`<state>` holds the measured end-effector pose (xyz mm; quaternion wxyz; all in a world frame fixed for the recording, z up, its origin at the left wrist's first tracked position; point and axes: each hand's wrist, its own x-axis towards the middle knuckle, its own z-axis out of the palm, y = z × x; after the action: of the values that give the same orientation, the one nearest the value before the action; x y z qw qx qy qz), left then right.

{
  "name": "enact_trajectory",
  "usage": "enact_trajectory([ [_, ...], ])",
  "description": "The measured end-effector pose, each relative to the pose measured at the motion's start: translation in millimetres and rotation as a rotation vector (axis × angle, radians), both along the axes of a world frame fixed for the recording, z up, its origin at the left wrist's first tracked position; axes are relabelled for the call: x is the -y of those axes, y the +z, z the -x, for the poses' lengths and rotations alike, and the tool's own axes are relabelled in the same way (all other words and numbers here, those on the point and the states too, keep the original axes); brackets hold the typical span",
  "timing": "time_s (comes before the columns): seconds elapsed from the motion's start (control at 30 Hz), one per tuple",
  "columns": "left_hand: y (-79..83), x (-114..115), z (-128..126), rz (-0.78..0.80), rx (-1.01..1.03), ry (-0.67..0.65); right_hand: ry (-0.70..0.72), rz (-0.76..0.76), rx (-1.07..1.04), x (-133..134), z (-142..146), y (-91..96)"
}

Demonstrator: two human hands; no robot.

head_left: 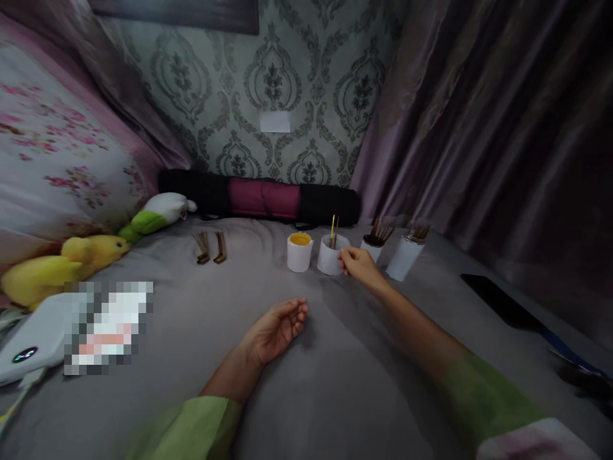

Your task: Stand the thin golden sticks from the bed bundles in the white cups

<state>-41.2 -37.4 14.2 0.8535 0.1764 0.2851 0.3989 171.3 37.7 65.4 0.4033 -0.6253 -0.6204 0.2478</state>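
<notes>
My right hand [360,264] is closed in a pinch at the right side of a short white cup [329,260]. Whether the fingertips grip its wall or something small is hidden. A few thin sticks [334,233], one bright yellow, stand upright in that cup. Just left of it is a white cup with a yellow inside [299,257]. Behind my right hand, a white cup with a dark opening [371,249] holds several brown sticks. Farther right, a taller white cup [403,260] leans in view, also with sticks. My left hand [280,329] rests palm up, fingers loosely curled, holding nothing.
Two small bundles of brown sticks [202,248] lie on the grey sheet [191,396]. A black and maroon roll [263,199] lies along the wall. Plush toys [98,252] and a white power bank [45,332] are left; a dark flat object [498,300] is right.
</notes>
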Motion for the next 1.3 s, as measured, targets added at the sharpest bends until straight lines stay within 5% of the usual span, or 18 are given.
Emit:
enact_trajectory([
  [0.43,1.1,-1,2,-0.004,0.060,-0.004,0.107,0.030,0.077,12,32,-65.7],
  [1.07,5.5,-2,-3,0.030,0.007,-0.005,0.064,-0.084,0.100,25,30,-68.0],
  [1.3,13.2,-15,-1,0.116,-0.202,0.004,0.065,-0.097,0.121,27,29,-67.9],
])
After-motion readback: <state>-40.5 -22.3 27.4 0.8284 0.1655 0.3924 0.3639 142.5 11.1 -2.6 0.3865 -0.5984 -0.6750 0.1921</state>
